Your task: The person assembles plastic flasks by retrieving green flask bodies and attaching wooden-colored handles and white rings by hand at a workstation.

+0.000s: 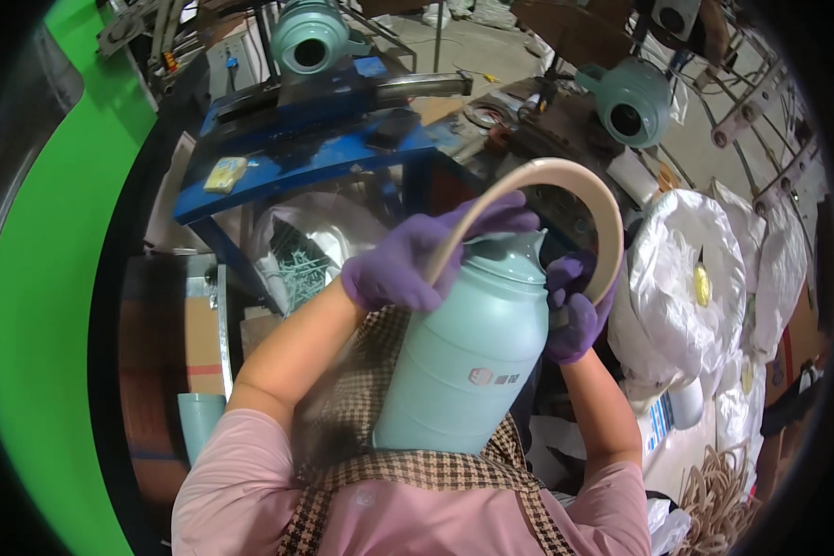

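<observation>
A mint-green vacuum jug [463, 352] leans against my checked apron, its spouted top pointing up and away from me. Above that top arches a beige curved handle [565, 171]. In a purple glove, my left hand [403, 264] is closed round the handle's left end, some fingers reaching past the spout. My right hand [579, 310], gloved alike, has its fingers curled round the handle's right end beside the jug's neck. Whether the handle's ends are joined to the jug is hidden by the gloves.
A blue metal bench [292, 181] stands ahead, a yellow block [225, 175] on it. Green jugs [310, 42] sit on machines at the back. Below the bench is a sack of green strips [296, 273]. White sacks [681, 287] and beige hoops [718, 496] are at right.
</observation>
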`<state>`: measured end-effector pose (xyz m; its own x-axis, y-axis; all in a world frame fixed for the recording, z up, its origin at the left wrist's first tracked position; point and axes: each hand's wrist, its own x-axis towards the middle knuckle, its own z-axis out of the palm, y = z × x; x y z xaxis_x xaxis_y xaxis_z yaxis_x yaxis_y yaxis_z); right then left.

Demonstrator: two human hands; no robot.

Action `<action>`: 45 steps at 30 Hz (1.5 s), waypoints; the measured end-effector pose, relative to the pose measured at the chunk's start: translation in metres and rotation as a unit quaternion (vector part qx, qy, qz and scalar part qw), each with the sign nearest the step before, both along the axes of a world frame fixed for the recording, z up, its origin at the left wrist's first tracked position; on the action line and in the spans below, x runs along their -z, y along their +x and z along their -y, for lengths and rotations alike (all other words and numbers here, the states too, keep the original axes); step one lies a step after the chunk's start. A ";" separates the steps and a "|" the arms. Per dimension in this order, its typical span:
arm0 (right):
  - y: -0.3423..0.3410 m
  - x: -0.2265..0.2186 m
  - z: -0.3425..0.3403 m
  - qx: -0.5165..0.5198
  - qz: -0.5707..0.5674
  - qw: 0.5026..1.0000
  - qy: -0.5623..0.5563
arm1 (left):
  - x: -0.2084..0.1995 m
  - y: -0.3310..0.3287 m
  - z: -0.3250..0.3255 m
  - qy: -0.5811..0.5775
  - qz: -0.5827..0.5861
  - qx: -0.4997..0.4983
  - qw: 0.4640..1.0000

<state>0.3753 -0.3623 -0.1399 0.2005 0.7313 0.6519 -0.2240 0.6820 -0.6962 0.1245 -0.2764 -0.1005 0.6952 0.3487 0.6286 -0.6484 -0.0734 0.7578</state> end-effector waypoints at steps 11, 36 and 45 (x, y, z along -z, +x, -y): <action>-0.029 -0.099 0.022 0.025 0.489 0.863 0.125 | -0.019 -0.012 0.028 0.495 0.106 -0.381 0.774; 0.310 0.083 0.328 0.495 -0.414 0.748 0.153 | 0.137 -0.054 0.061 0.110 -0.292 -0.525 0.792; 0.423 -0.052 0.280 0.528 -0.205 0.824 0.012 | 0.118 -0.002 0.055 0.243 -0.218 -0.489 0.809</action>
<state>0.7983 -0.6427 -0.0881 0.9236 -0.0050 0.3834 0.2910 0.6601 -0.6925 0.1222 -0.3318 -0.2186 0.4291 0.6509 0.6262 0.2198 -0.7477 0.6266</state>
